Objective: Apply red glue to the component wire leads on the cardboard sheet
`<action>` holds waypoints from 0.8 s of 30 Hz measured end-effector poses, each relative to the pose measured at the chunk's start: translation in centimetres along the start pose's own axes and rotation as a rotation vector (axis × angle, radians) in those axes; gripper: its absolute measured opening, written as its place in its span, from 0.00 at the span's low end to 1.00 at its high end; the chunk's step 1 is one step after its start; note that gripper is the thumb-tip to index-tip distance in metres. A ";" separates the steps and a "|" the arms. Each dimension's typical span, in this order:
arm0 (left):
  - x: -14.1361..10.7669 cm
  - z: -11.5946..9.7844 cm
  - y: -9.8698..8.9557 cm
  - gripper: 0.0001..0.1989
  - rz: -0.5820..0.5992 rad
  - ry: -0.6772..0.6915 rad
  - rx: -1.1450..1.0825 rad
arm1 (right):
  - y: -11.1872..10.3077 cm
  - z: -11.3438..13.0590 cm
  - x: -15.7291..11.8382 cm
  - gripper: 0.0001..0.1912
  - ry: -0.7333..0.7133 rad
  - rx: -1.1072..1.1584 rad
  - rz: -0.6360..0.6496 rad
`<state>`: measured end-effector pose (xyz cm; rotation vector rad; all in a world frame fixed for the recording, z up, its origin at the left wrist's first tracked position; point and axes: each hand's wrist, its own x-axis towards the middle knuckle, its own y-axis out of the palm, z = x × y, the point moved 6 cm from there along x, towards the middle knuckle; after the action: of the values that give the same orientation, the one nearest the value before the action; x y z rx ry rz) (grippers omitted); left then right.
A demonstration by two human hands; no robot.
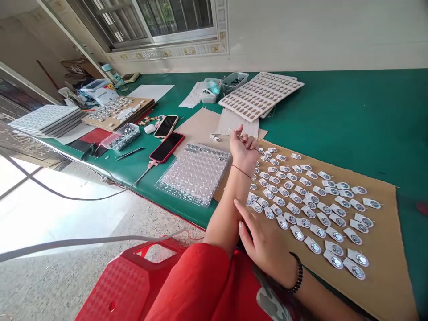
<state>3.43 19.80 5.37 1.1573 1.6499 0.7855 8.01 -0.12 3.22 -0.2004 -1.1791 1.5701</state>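
My left hand [244,147] is turned palm up above the top left of a cardboard sheet, its fingers curled around a thin metal tool [257,150] like tweezers. My right hand [265,238], with a black bead bracelet [296,273] at its wrist, has its fingers spread and fingertips at my left forearm; it holds nothing. Many small white tags with round shiny pieces [312,244] lie in rows on the cardboard [377,232]. A clear plastic tray [197,173] with round cells lies left of my left forearm. Two small pieces [215,137] sit beyond it.
Two phones [167,147] lie left of centre, one with a cable [83,197] attached. Behind are white moulded trays [262,93] and small tubs [235,81]. Farther left are an open box of metal parts [122,137], tweezers [129,153] and stacked trays [45,118]. A red stool [127,281] stands below.
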 end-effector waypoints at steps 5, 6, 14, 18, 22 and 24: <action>-0.2 -0.1 0.1 0.15 -0.002 0.011 -0.028 | 0.4 0.6 -0.2 0.11 -0.033 0.062 0.039; -0.3 -0.1 0.1 0.15 -0.001 0.011 -0.027 | 0.2 0.5 0.0 0.10 -0.030 0.071 0.042; 0.1 -0.3 -0.2 0.16 -0.034 0.043 0.057 | 0.8 -0.1 0.7 0.22 0.032 0.089 0.132; 0.3 -0.8 0.0 0.15 -0.030 0.097 0.142 | 0.1 1.1 -1.3 0.11 -0.059 0.255 0.296; -0.1 -0.9 1.1 0.14 0.049 0.148 0.250 | -7.2 -3.2 -2.0 0.12 0.156 0.234 0.158; -0.5 -0.8 2.0 0.15 0.112 0.192 0.302 | -12.3 -8.0 -3.6 0.08 0.400 0.123 -0.075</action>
<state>3.44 20.02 7.61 1.4315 1.9244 0.7533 22.64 0.22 7.07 -0.3660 -0.7683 1.4478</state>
